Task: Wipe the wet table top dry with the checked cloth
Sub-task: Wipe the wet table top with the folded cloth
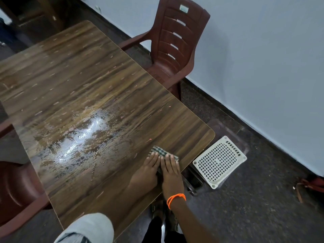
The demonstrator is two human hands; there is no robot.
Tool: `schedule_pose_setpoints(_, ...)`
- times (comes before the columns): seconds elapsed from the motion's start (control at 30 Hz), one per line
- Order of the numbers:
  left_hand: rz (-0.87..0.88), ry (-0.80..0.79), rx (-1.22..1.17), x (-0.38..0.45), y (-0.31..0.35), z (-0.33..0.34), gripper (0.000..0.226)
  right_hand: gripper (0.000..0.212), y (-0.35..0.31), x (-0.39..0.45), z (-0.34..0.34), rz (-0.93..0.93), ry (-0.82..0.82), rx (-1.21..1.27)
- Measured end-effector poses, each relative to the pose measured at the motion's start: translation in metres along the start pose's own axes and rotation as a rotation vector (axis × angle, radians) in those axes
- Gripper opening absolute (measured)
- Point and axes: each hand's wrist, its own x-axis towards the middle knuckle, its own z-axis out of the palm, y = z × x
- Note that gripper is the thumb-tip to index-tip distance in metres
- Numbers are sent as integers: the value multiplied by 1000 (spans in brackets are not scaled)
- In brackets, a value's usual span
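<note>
The wood-grain table top [84, 81] fills the left and middle of the head view. A shiny wet patch [82, 137] covers its near middle, with streaks and droplets spreading towards me. The folded checked cloth [160, 151] lies flat near the table's near right edge. My left hand [147, 172] and my right hand [171, 172] lie side by side on the cloth, fingers straight, pressing it down onto the table. Only the cloth's far end shows beyond my fingertips. An orange thread band is around my right wrist.
A maroon plastic chair [173, 50] stands at the table's far right side, and another chair [19, 186] at the left. A white perforated grille [220, 161] lies on the dark floor just right of the table corner. A pale wall runs along the right.
</note>
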Motion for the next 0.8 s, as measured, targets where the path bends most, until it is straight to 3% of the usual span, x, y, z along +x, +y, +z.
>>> schedule_pose_setpoints(0.13,54,-114,14,-23,37,24,74,71,28,-31,-10,-71,-35,-31)
schedule_pose_setpoints(0.3,56,-22,37,15,56,16,68,62,52,-7,-19,16,-9,-95)
schedule_pose_setpoints(0.47,6,43,-61,30,27,-5,64,60,16,16,-2,113,49,-18)
schedule_pose_setpoints(0.7,-60,120,-78,-34,5,13,69,63,-10,-17,17,-66,2,-7)
schedule_pose_setpoints(0.8,-68,25,-110,-57,21,29,70,65,6,-45,14,-140,-20,-28)
